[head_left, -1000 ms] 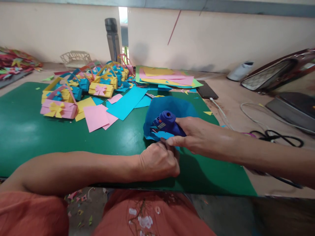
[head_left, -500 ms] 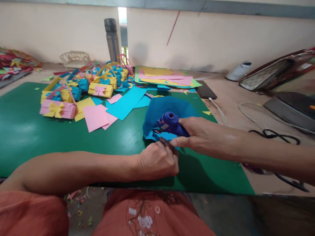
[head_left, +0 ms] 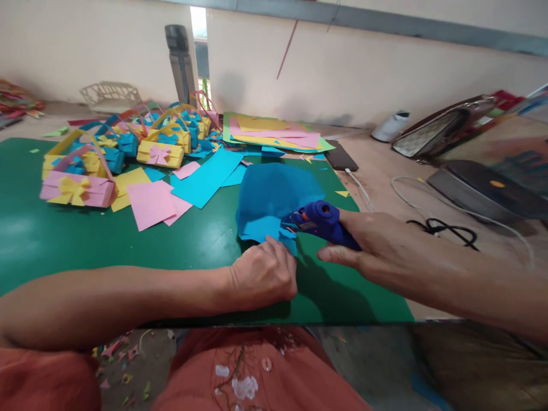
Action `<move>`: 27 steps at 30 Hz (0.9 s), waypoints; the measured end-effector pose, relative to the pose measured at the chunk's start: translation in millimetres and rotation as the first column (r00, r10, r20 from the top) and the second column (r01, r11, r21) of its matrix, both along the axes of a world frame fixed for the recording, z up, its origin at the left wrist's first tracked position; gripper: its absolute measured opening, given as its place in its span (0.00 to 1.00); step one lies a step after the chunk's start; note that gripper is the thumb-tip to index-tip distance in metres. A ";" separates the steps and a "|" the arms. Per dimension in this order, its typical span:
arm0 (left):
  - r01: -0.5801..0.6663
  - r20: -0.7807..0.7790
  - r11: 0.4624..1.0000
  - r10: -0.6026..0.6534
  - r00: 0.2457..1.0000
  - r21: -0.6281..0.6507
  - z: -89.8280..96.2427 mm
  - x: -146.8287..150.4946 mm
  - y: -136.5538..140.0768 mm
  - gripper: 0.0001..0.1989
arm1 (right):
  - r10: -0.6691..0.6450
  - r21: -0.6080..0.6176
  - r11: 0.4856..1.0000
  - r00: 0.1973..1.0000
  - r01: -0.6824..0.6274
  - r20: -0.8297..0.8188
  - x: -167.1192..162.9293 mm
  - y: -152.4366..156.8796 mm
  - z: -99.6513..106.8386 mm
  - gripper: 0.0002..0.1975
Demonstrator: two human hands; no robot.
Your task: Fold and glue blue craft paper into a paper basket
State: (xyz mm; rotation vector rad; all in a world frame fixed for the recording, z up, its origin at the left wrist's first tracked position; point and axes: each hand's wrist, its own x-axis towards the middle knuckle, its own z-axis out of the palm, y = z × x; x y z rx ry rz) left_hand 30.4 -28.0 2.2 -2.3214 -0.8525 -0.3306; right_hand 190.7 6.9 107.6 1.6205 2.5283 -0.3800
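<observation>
My right hand [head_left: 355,237] is wrapped round a dark blue hot glue gun [head_left: 323,220]. The gun's nozzle points left, at the near right edge of a curved blue paper piece [head_left: 278,188]. That paper bends up from the green mat, and its near edge is a lighter blue flap. My left hand [head_left: 268,271] is closed in a pinch on this near edge, knuckles up, just above the mat. The fingertips are partly hidden, and whether the nozzle touches the paper I cannot tell.
Small paper baskets with bows [head_left: 81,188] stand at the left on the green mat [head_left: 192,251]. Pink sheets [head_left: 149,202] and a blue strip [head_left: 209,177] lie beside them. Behind are stacked coloured sheets [head_left: 274,134], a phone [head_left: 341,155] with a cable, and a bottle [head_left: 180,65].
The glue gun in my right hand has moved right and slightly down, away from over the paper's middle to its right edge. My left hand keeps its pinch. The camera view has shifted slightly.
</observation>
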 end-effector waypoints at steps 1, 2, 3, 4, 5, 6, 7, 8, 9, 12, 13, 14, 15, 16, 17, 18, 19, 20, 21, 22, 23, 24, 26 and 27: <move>-0.005 -0.008 1.000 0.005 1.000 0.001 -0.5 -0.1 0.1 0.14 | 0.001 -0.016 1.000 0.999 0.000 0.035 0.0 -0.3 0.1 0.10; -0.009 -0.018 1.000 0.009 1.000 0.002 -0.9 -0.2 0.1 0.14 | 0.000 -0.026 1.000 0.997 0.002 0.073 -0.3 -0.3 0.3 0.10; -0.010 -0.027 1.000 0.010 1.000 0.003 -1.4 -0.4 0.2 0.14 | -0.001 -0.033 0.999 0.994 0.004 0.110 -0.9 -0.2 0.7 0.10; -0.009 -0.031 1.000 0.009 0.999 0.005 -1.8 -0.5 0.3 0.14 | -0.007 -0.035 0.999 0.990 0.012 0.139 -1.7 -0.1 1.1 0.10; -0.010 -0.031 1.000 0.010 0.999 0.007 -2.2 -0.6 0.4 0.14 | -0.012 -0.043 0.999 0.986 0.019 0.167 -2.7 0.1 1.5 0.10; -0.012 -0.030 1.000 0.013 0.999 0.010 -2.5 -0.7 0.5 0.14 | -0.020 -0.051 0.998 0.981 0.030 0.193 -3.8 0.2 2.0 0.09; -0.014 -0.027 1.000 0.014 1.000 0.012 -2.7 -0.7 0.5 0.14 | -0.026 -0.058 0.998 0.977 0.039 0.211 -4.9 0.3 2.3 0.09; -0.015 -0.023 1.000 0.016 1.000 0.015 -2.7 -0.6 0.6 0.14 | -0.031 -0.062 0.997 0.975 0.046 0.221 -6.0 0.3 2.3 0.09; -0.016 -0.020 1.000 0.016 1.000 0.014 -2.5 -0.4 0.6 0.14 | -0.034 -0.065 0.997 0.975 0.049 0.221 -6.9 0.3 2.1 0.09; -0.015 -0.019 1.000 0.015 1.000 -0.012 -1.2 0.1 0.4 0.14 | -0.023 -0.076 0.996 0.981 0.039 0.193 -9.1 -0.2 0.4 0.10; -0.014 -0.018 1.000 0.014 1.000 -0.021 -0.7 0.3 0.4 0.14 | -0.017 -0.087 0.996 0.983 0.033 0.185 -9.5 -0.4 -0.2 0.10; -0.013 -0.015 1.000 0.013 1.000 -0.027 -0.3 0.5 0.2 0.14 | -0.013 -0.097 0.995 0.983 0.031 0.181 -9.9 -0.6 -0.7 0.10; -0.013 -0.011 0.999 0.013 1.000 -0.031 -0.1 0.6 0.1 0.14 | -0.012 -0.103 0.994 0.983 0.031 0.182 -10.1 -0.6 -1.1 0.10; -0.016 -0.007 0.999 0.015 1.000 -0.032 0.0 0.7 0.0 0.14 | -0.011 -0.102 0.994 0.982 0.031 0.189 -10.2 -0.3 -1.3 0.10; -0.019 -0.005 0.999 0.019 1.000 -0.029 -0.2 0.7 -0.2 0.14 | -0.013 -0.095 0.995 0.980 0.032 0.199 -10.0 0.1 -1.4 0.10; -0.024 -0.006 0.999 0.024 1.000 -0.025 -0.5 0.7 -0.3 0.14 | -0.012 -0.083 0.996 0.979 0.029 0.204 -9.6 0.8 -1.4 0.10; -0.028 -0.008 0.999 0.028 1.000 -0.022 -1.0 0.6 -0.4 0.14 | -0.008 -0.069 0.997 0.979 0.022 0.203 -9.0 1.5 -1.4 0.09; -0.030 -0.013 0.999 0.029 0.999 -0.018 -1.5 0.5 -0.5 0.14 | -0.003 -0.058 0.998 0.980 0.015 0.200 -8.2 2.1 -1.3 0.08; -0.028 -0.019 0.999 0.028 0.999 -0.017 -2.0 0.4 -0.4 0.14 | 0.002 -0.049 0.999 0.980 0.008 0.198 -7.4 2.6 -1.3 0.08; -0.026 -0.024 1.000 0.025 0.999 -0.018 -2.4 0.2 -0.4 0.14 | 0.005 -0.045 0.999 0.981 0.004 0.196 -6.7 2.7 -1.2 0.08; -0.022 -0.028 1.000 0.022 0.999 -0.022 -2.7 0.1 -0.3 0.14 | 0.004 -0.044 0.999 0.980 0.005 0.197 -6.2 2.4 -1.0 0.08; -0.020 -0.034 0.999 0.019 0.999 -0.027 -2.9 0.0 -0.2 0.14 | 0.002 -0.047 0.999 0.980 0.008 0.199 -6.1 1.8 -0.8 0.09; -0.022 -0.040 0.999 0.021 0.999 -0.034 -3.0 0.0 0.0 0.14 | -0.009 -0.066 0.998 0.980 0.022 0.197 -7.0 -0.2 -0.3 0.09; -0.022 -0.037 0.999 0.021 0.999 -0.034 -3.0 0.2 0.0 0.14 | -0.012 -0.080 0.996 0.982 0.028 0.187 -7.9 -1.2 0.0 0.09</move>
